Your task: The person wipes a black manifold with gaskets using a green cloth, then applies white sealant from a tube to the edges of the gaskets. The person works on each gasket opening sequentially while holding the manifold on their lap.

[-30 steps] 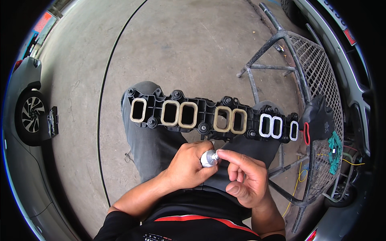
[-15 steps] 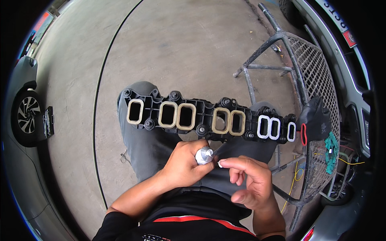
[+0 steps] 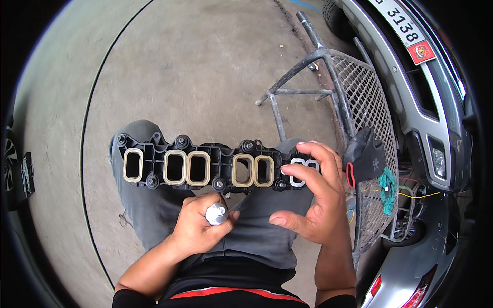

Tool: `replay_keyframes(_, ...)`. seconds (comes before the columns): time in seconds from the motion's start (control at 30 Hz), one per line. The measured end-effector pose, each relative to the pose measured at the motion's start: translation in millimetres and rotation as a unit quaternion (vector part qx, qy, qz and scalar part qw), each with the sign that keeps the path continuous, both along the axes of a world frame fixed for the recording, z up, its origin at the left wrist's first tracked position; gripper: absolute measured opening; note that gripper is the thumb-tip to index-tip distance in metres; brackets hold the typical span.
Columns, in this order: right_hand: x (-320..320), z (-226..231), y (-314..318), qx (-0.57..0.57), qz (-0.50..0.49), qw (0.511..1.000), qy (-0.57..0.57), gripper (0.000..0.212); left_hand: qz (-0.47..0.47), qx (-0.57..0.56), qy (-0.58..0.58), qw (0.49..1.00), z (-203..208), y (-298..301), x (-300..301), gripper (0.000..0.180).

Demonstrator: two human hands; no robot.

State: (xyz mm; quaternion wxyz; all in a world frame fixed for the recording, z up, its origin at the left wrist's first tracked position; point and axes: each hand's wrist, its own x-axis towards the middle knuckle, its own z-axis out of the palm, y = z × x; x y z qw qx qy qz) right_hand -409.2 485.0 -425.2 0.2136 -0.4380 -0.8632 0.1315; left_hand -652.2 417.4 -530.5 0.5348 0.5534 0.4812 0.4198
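Note:
Across my thighs lies a long black engine intake manifold [image 3: 149,165] with a row of rectangular ports. Tan rims [image 3: 207,169] edge the ports at the left and middle, while the rims [image 3: 292,177] at the right end are whitish. My left hand [image 3: 191,223] is wrapped round a silvery squeeze tube [image 3: 216,214], its end facing up, just below the manifold. My right hand [image 3: 324,208] is over the manifold's right end, fingers spread and thumb apart. A whitish dab shows at the index fingertip, close to the whitish rims. The hand hides the far right ports.
To the right stands a metal frame chair with a mesh seat [image 3: 362,92]. A black glove [image 3: 365,154] and a green cloth [image 3: 387,190] lie on it. Parked cars [image 3: 416,277] flank the right side. A dark cable [image 3: 86,123] runs along the concrete floor at left.
My right hand has moved up from beside the tube to the manifold's right end, its fingers spreading. The tube stays in my left hand. The whole view has shifted to the right.

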Motion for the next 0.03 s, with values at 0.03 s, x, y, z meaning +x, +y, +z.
replay_keyframes(0.03, -2.1, -1.1, 0.5, -0.009, -0.001, 1.0, -0.005, 0.073, 0.003, -0.001, 0.005, 1.0, 0.1, -0.3, -0.8, 0.027)
